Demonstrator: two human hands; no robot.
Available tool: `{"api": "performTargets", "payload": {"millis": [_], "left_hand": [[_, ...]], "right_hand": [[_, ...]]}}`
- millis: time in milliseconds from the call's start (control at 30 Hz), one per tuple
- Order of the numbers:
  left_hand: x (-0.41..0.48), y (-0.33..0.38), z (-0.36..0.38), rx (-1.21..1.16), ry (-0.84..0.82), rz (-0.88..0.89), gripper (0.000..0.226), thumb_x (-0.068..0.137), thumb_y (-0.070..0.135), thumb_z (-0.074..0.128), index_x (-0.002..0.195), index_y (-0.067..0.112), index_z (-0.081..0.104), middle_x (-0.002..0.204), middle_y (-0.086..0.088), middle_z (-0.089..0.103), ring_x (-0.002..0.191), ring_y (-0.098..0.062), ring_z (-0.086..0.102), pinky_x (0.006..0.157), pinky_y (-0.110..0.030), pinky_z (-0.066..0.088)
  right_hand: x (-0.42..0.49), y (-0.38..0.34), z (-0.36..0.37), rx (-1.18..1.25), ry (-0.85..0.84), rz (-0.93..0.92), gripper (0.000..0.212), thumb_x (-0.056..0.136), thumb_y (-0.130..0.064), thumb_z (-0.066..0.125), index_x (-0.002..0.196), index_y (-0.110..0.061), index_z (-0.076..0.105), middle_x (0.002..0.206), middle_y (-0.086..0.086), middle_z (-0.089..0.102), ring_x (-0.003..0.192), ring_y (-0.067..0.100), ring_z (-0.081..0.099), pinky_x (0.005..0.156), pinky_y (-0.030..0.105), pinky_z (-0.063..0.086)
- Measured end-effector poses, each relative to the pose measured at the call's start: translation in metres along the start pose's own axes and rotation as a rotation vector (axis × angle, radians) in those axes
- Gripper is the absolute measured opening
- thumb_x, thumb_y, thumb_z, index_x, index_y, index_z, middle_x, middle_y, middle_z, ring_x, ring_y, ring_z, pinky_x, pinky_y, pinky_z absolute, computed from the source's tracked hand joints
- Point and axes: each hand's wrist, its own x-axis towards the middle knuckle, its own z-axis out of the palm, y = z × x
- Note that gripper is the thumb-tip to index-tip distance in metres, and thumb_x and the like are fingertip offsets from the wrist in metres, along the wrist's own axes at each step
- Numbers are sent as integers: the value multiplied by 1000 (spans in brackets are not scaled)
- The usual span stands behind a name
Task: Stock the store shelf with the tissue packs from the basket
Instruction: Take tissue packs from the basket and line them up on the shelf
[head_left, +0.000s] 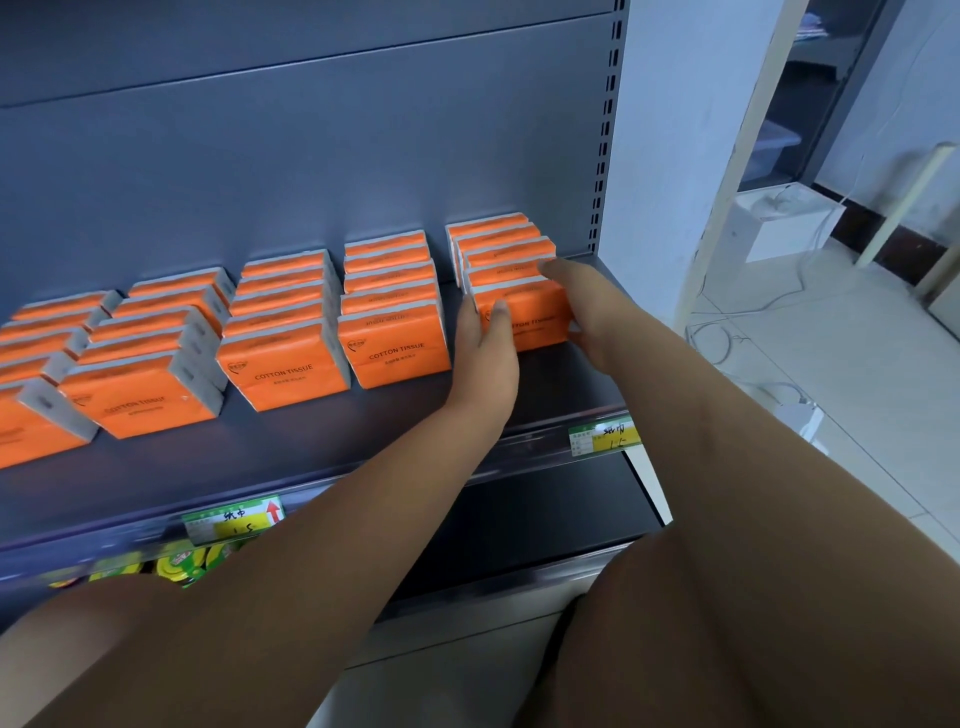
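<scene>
Head view shows my left hand (485, 353) and right hand (582, 304) flat, fingers straight, pressing either side of the front tissue pack (530, 319) in the rightmost row on the shelf (311, 447). Light, soft, slippery wrap, I judge; squeeze the short sides gently.

Head-worn view, close, down onto shelf (311, 457)
</scene>
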Motion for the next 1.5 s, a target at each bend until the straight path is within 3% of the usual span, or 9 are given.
{"api": "performTargets", "payload": {"millis": [233, 433, 633, 733, 867, 1067, 1200, 1367, 1500], "left_hand": [[-11, -2, -2, 89, 18, -21, 26, 106, 15, 49, 129, 24, 59, 115, 5, 67, 94, 7, 63, 79, -13, 47], [-28, 7, 0, 105, 80, -67, 13, 95, 17, 53, 106, 21, 58, 97, -7, 59, 80, -16, 58, 76, -33, 47], [-55, 23, -20, 212, -17, -3, 8, 92, 21, 54, 99, 18, 58, 86, 0, 62, 75, -19, 60, 66, -39, 47], [-73, 35, -62, 592, -47, 301, 31, 93, 33, 55, 120, 18, 59, 116, -3, 67, 111, -23, 64, 94, -49, 53], [-102, 59, -151, 1132, 167, 577, 66, 98, 40, 52, 151, 0, 46, 159, -19, 45, 149, -37, 38, 125, -47, 29], [-176, 60, -294, 1377, 458, 407, 75, 103, 55, 39, 155, 1, 42, 162, -19, 41, 152, -40, 33, 124, -52, 30], [-233, 51, -365, 1434, 612, 275, 75, 101, 52, 40, 151, -3, 46, 159, -22, 44, 150, -43, 36, 124, -53, 30], [-312, 8, -440, 1433, 822, 15, 74, 102, 52, 38, 155, 0, 42, 162, -18, 41, 152, -41, 33, 123, -54, 30], [-364, -46, -480, 1368, 987, -236, 74, 100, 51, 41, 153, 0, 43, 161, -19, 43, 150, -42, 36, 123, -54, 30]], "right_hand": [[-4, 9, -5, -311, 48, -91, 50, 98, -53, 52, 137, -21, 51, 121, 1, 64, 108, 22, 62, 90, 40, 47], [-28, 12, -6, -447, 81, -147, 41, 98, -44, 50, 130, -17, 53, 111, 5, 66, 102, 23, 64, 82, 39, 50], [-75, 3, 9, -534, 99, -159, 25, 99, -34, 46, 90, -16, 62, 83, 5, 63, 79, 22, 60, 67, 33, 43], [-114, 0, 33, -596, 86, -305, 38, 100, -43, 45, 87, -12, 63, 81, 3, 65, 80, 24, 61, 65, 33, 41], [-162, 12, 85, -506, -48, -652, 28, 106, -39, 51, 107, -19, 70, 106, -4, 72, 103, 17, 62, 88, 34, 46], [-212, 28, 188, -633, -231, -1007, 55, 104, -46, 47, 151, -18, 48, 156, -2, 48, 145, 12, 37, 117, 14, 21], [-252, 54, 266, -726, -420, -1153, 70, 100, -54, 37, 157, -13, 41, 164, 3, 38, 154, 20, 28, 126, 34, 23], [-300, 117, 358, -744, -672, -1257, 67, 100, -51, 41, 155, -12, 44, 166, 5, 35, 156, 21, 27, 126, 38, 26], [-319, 169, 419, -915, -928, -1111, 70, 104, -50, 46, 160, -12, 31, 171, 6, 22, 157, 23, 22, 125, 36, 22]]}}
